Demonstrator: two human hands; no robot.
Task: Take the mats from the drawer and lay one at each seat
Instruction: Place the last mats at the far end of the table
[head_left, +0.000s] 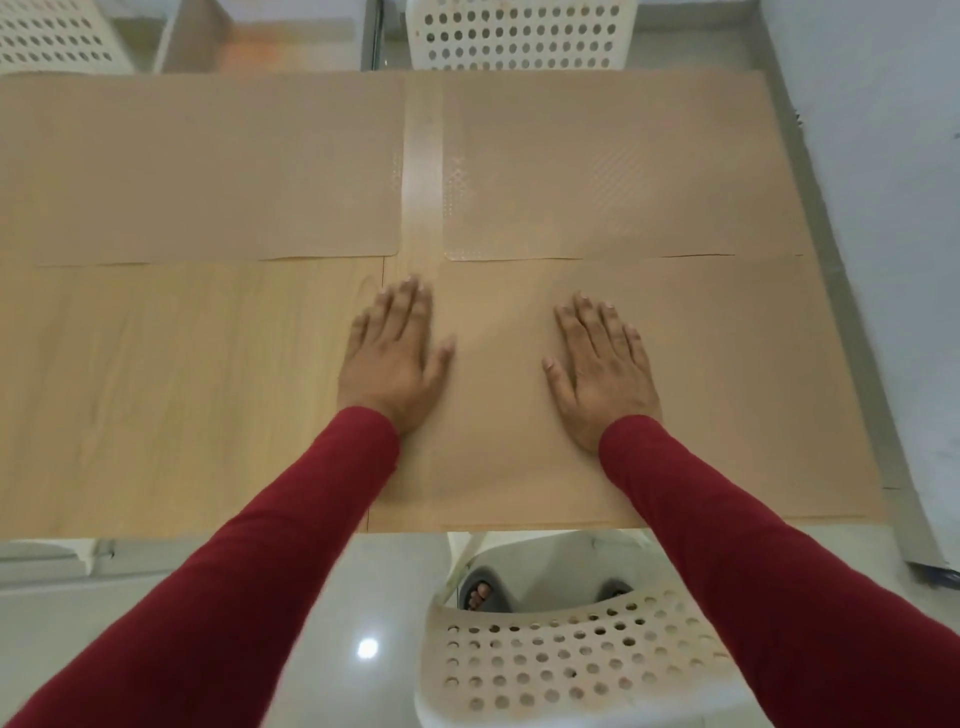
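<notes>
Three tan mats lie on the light wooden table (182, 364). One mat (208, 166) covers the far left place, another (623, 166) the far right. The third mat (727, 395) lies at the near right place, in front of me. My left hand (395, 358) rests flat, palm down, on that mat's left edge, fingers spread. My right hand (602, 369) presses flat on the same mat further right, fingers apart. Neither hand grips anything. Both arms wear red sleeves. The drawer is out of view.
A white perforated chair (561, 654) stands at the near right seat, below my arms. Two more white chairs (519, 36) (52, 36) stand across the table. A pale wall (893, 208) runs along the table's right side. The near left part of the table shows bare wood.
</notes>
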